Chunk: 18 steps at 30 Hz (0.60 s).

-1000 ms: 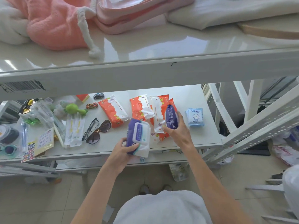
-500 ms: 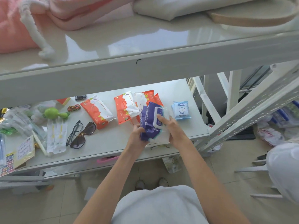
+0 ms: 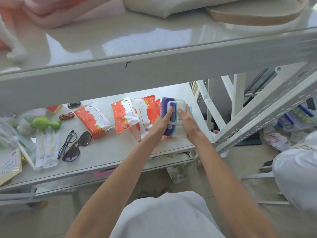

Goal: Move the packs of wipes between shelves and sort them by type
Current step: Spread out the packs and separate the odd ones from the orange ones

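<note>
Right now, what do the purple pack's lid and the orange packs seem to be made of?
Lid on the purple pack: likely rigid white plastic, smooth and slightly glossy, with moulded rounded corners. Orange packs: probably thin flexible plastic film, shiny; they crinkle and catch light, with flat sealed ends.

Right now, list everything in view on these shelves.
orange packs: at least four, orange-white, middle of lower shelf
purple pack: at least one, white lid, right of those
glasses: two pairs, black and brown, left of packs
toy cars: two, dark and orange, back left
green toy: one, left
white sachets: a couple, front left
pink cloth: one, upper shelf
white cloth: one, upper shelf
round board: one, beige, upper shelf
left hand: grips purple pack
right hand: grips purple pack
</note>
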### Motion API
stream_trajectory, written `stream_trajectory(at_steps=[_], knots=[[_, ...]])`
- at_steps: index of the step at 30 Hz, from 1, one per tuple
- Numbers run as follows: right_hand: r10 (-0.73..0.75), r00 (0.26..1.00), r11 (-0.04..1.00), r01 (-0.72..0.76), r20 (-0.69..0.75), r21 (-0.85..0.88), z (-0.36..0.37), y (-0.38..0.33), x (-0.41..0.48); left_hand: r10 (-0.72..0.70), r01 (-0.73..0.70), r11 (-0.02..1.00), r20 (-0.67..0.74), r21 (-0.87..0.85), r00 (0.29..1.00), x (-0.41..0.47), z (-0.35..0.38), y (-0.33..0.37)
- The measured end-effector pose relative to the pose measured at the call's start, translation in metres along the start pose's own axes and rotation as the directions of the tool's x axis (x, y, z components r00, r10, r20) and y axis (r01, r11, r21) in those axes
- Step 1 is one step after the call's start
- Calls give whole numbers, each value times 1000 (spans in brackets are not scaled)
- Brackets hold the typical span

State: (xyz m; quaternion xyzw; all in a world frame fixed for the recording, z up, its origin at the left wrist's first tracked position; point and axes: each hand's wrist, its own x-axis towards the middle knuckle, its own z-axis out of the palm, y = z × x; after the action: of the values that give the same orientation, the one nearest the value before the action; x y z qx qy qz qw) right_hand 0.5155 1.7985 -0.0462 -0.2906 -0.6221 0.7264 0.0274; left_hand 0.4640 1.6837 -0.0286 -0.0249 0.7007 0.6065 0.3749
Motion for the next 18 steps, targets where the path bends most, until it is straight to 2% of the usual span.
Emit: stream_trajectory(at_steps=[4,6,10,12,18], knots=[[-115,991,986,106,-64,-129,-17,-17,49,70,-70,997,-34,-11,997,46,18,31],[-146,988,970,134,-42,-202,-29,-19,102,78,-79,997,-35,-28,996,75,23,44],[-92,996,949,92,13,-302,-52,-11,220,74,-81,993,-85,-88,994,125,28,59],[-54,998,950,63,40,-306,-49,-19,230,74,-85,989,-88,-122,993,146,31,63],[-84,993,901,41,-81,-432,-42,-20,218,55,-60,996,-75,-67,996,189,44,49]])
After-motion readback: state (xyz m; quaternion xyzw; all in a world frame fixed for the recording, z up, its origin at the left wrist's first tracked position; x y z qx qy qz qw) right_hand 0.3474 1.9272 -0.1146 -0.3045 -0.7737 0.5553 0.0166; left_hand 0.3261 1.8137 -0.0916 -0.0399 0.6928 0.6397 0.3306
